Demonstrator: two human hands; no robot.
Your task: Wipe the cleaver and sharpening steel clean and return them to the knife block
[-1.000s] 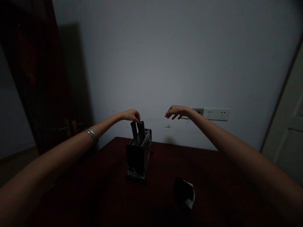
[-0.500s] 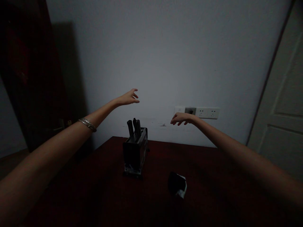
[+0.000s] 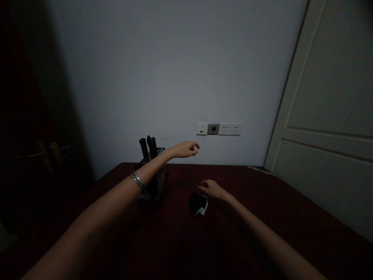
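Three handles are already seated in the block — dark packet on the table isn't gripped. Nothing's held by the right hand beside it or the left hand — both half-curled, not closed.

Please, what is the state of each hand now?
Left hand: open, fingers loosely curled, holding nothing visible.
Right hand: open, holding nothing visible, near the dark item.

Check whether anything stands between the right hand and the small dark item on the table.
Nothing visible does: the right hand is close beside the small dark item. The left hand is clear of that gap, and the knife block stands off to the left.
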